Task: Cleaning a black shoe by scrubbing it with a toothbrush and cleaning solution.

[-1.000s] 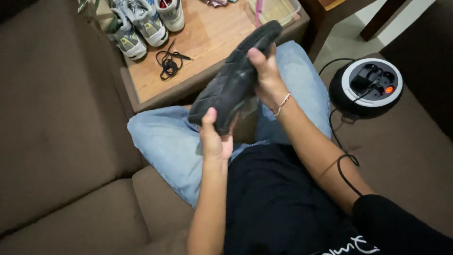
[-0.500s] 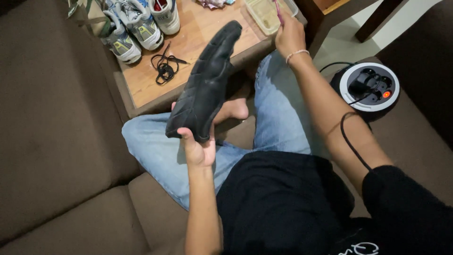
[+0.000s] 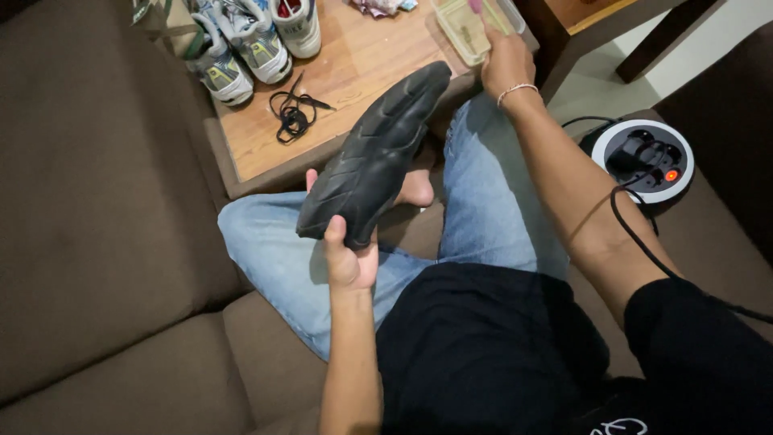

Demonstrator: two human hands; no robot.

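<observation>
I am holding a black shoe [image 3: 372, 157] sole-up over my lap, my left hand [image 3: 348, 258] gripping its heel end, while my right hand [image 3: 507, 63] is reaching into a clear plastic container [image 3: 459, 28] at the table's [image 3: 354, 64] near right corner, its grip hidden.

Matt black rubbery shoe [image 3: 374, 157] — wooden table [image 3: 362, 64]

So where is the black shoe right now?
In the head view the black shoe sits mid-frame, held at its heel end by the left hand above the lap, its toe end reaching over the edge of the wooden table.
</observation>
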